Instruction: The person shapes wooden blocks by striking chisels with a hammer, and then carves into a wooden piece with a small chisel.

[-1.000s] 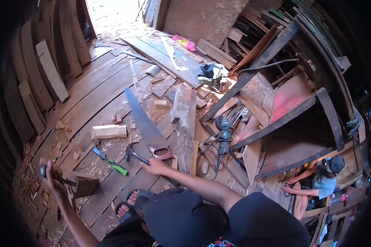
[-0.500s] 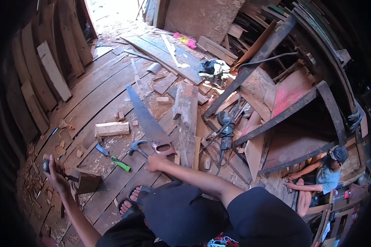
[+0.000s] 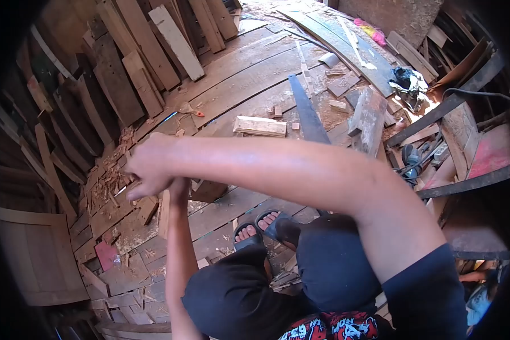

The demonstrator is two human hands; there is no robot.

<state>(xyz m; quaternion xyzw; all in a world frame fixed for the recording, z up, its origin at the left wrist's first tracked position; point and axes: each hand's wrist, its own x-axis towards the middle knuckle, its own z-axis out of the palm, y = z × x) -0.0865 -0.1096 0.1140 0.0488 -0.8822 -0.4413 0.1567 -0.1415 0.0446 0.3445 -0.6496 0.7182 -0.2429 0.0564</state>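
Note:
My right hand (image 3: 154, 164) reaches across to the left, its forearm spanning the middle of the view. Its fingers are smeared by motion. Just below and behind it is my left hand (image 3: 179, 186), mostly covered by the right, so its fingers and anything in them are hidden. A dark wooden block (image 3: 209, 191) stands beside my left wrist, partly behind the right forearm. Farther off, a handsaw (image 3: 307, 107) lies with its blade pointing away, its handle hidden by the arm. A pale wooden block (image 3: 259, 126) rests on the floorboards left of the saw.
A paintbrush (image 3: 191, 110) and wood chips (image 3: 105, 184) lie on the floor to the left. Boards (image 3: 119, 79) lean along the left wall. On the right are a thick beam (image 3: 373, 122), a corded power tool (image 3: 412, 161) and a dark frame; another person is partly visible at lower right.
My right hand has moved left from beside the hammer to over my left hand. The view has swung left; the hammer and green-handled tool are no longer visible. The chisel-like tool in my left hand is hidden.

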